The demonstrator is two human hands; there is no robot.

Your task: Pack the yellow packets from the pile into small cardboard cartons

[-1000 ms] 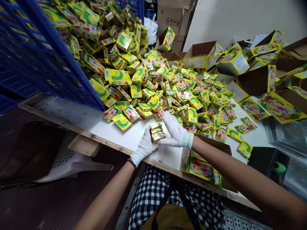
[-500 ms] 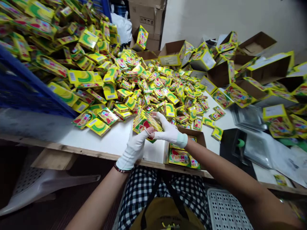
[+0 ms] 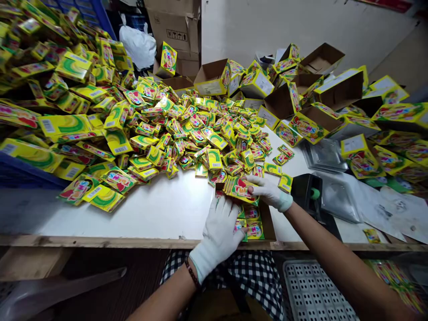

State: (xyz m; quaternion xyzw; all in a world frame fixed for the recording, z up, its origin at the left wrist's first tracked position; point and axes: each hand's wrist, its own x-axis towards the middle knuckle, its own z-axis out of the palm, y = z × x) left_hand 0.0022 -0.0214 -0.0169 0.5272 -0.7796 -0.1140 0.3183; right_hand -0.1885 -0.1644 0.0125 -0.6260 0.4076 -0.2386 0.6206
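My right hand (image 3: pixel 269 192), in a white glove with bare fingertips, is closed on a row of small yellow candy boxes (image 3: pixel 236 187) with red and green print. It holds them tilted over the far end of an open cardboard carton (image 3: pixel 269 223) at the table's front edge. My left hand (image 3: pixel 219 225), gloved likewise, lies over the carton's left side with its fingers stretched out. More small boxes (image 3: pixel 254 229) lie inside the carton, partly covered by my left hand. A large heap of the same boxes (image 3: pixel 190 129) spreads just beyond.
At the left a blue crate (image 3: pixel 30 171) overflows with yellow boxes. Open display cartons (image 3: pixel 281 104) crowd the back right. A black tape dispenser (image 3: pixel 306 191) and clear plastic trays (image 3: pixel 337 196) sit right of my right hand. A perforated plastic seat (image 3: pixel 310 285) is below the table.
The row of candy boxes has moved from above the table to over the carton, in my right hand. My left hand has let go of it and spread over the carton. The view has turned rightward.
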